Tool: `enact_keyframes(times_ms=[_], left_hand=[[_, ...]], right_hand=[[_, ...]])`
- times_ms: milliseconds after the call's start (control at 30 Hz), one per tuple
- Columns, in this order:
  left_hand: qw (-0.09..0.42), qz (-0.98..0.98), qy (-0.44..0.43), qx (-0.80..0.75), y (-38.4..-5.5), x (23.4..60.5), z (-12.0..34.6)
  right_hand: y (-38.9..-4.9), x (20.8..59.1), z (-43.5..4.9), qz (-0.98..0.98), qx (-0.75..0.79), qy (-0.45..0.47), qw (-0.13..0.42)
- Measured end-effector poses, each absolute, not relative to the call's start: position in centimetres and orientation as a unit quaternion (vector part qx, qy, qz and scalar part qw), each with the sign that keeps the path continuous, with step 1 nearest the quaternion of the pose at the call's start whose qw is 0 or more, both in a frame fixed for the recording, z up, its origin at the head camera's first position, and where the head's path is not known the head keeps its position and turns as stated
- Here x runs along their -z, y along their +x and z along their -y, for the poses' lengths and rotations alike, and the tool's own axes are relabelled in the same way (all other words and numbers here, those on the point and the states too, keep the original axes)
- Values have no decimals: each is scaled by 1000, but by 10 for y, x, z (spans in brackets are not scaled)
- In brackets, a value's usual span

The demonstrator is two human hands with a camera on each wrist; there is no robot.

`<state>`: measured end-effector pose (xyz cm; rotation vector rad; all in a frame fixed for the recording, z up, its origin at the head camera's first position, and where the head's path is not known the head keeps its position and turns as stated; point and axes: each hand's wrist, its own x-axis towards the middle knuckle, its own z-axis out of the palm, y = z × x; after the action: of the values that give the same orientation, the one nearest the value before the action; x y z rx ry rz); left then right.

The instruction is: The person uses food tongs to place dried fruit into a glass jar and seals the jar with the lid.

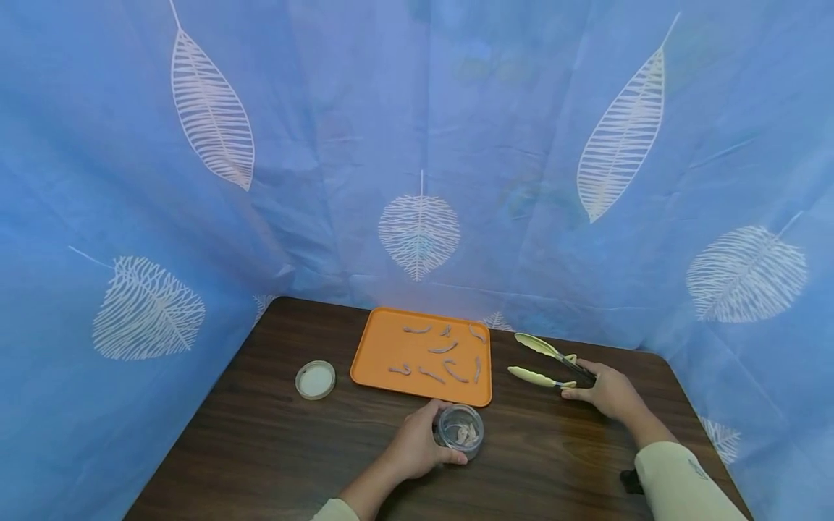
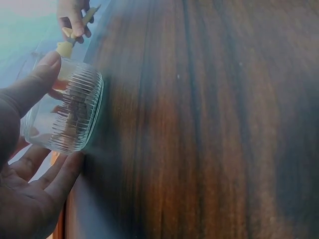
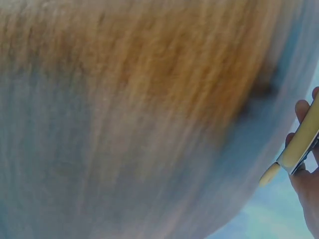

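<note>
My left hand (image 1: 417,443) holds a small clear glass jar (image 1: 451,443) near the front of the tray, thumb on one side and fingers on the other. Pale, dried-looking pieces (image 1: 466,434) lie in the jar, seen through its open top. In the left wrist view the glass jar (image 2: 45,122) shows a ridged base. To the right, my right hand (image 1: 612,394) grips a pair of tongs (image 1: 534,375) with pale yellow tips, spread apart with nothing between them. The tongs' yellow handle (image 3: 299,142) appears at the edge of the right wrist view.
An orange tray (image 1: 378,347) lies behind the jar, with several thin greyish strips (image 1: 443,348) scattered over it. Left of the tray rests a round lid (image 1: 316,380). Blue leaf-patterned cloth (image 1: 339,181) hangs around the dark wooden table (image 1: 274,449).
</note>
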<state>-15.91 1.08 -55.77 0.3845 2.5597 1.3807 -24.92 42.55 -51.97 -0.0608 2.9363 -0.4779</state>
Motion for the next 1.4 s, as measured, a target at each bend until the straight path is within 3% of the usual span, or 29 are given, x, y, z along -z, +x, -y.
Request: enact_keyframes(times_ms=[567,1400], left_hand=[[108,-867,123,-471,-160,556,-6],[105,-860,129,-483,-159,555,-8]], right_hand=[[-247,498,-363,-987,125,-95,44],[-225,511,-316,-991,35,-122,-44]])
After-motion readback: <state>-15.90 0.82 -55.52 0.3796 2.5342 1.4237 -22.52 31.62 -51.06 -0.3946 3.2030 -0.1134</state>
